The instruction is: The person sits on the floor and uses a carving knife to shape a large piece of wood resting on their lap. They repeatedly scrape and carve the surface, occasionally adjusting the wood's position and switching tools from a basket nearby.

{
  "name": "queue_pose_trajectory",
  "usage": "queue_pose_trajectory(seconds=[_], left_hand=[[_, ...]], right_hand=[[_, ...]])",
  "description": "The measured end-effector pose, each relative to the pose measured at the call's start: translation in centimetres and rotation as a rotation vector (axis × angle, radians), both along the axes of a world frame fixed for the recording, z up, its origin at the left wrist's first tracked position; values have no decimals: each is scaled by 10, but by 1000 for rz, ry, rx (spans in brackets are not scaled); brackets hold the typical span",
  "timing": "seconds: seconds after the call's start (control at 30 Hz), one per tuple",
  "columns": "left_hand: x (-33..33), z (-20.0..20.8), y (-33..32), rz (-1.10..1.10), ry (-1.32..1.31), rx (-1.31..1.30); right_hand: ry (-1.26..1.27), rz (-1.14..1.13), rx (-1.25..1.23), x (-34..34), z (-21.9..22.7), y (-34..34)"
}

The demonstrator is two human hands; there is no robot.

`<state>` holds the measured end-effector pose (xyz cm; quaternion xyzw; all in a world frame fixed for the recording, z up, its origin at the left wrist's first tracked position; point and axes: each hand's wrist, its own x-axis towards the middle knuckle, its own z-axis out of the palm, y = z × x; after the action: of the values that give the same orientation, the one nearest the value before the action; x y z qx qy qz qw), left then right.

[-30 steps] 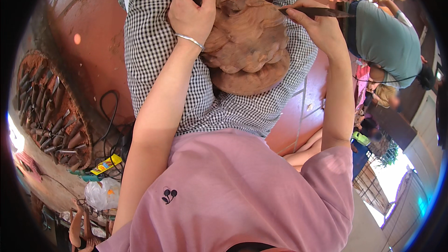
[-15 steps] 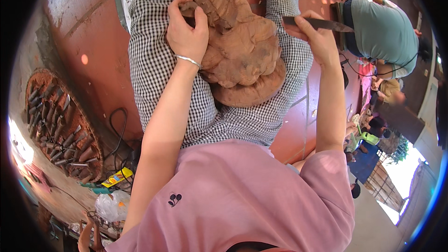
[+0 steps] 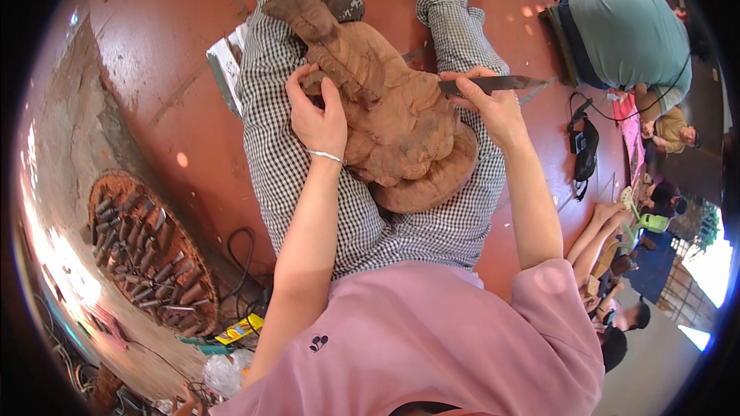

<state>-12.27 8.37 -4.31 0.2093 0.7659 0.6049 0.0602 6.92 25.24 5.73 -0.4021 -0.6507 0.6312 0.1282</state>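
Observation:
Across my lap lies a brown carved wooden statue (image 3: 408,119) with folds and rounded shapes, its round base toward me. My left hand (image 3: 320,119) is curled round a small part that juts from the statue's left side; the fingertips are partly hidden. My right hand (image 3: 493,112) grips a flat, dark carving blade (image 3: 520,82) that tapers at its right end. The blade's other end reaches the statue's right edge; whether it touches the wood, I cannot tell.
On the left, an oval tray (image 3: 210,293) of reddish shavings holds several carving tools. A black cable (image 3: 245,262) and a yellow packet (image 3: 240,328) lie near it. At right are a black bag (image 3: 586,150) and a person in a grey-green shirt (image 3: 628,38), bending over.
My right hand has brought the blade left, from over my right knee to the statue's edge. My left hand keeps its grip. The view has shifted, showing more of the statue's far end.

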Motion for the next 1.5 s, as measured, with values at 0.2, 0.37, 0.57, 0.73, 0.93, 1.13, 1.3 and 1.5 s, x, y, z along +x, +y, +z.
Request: queue_pose_trajectory(seconds=[0.2, 0.37, 0.57, 0.73, 0.93, 1.13, 1.3, 1.5], left_hand=[[2, 6, -2, -20, -84, 2], [0, -5, 0, -23, -51, 28], [0, -6, 0, -43, -89, 68], [-2, -14, 1, -33, -65, 87], [0, 2, -3, -70, -231, 39], [1, 3, -3, -65, -170, 13], [-2, -6, 0, -21, -8, 45], [-1, -7, -1, -18, -32, -10]], right_hand=[[-19, 8, 5, 7, 6, -9], [-73, 71, 124, 3, 9, -6], [136, -22, -63, 12, -10, -4], [93, 67, 365, 12, -24, -12], [81, -126, 245, 13, -25, -31], [158, -388, 526, 0, -22, -72], [172, -315, 707, 4, -9, -86], [216, -274, 849, 5, -12, -82]])
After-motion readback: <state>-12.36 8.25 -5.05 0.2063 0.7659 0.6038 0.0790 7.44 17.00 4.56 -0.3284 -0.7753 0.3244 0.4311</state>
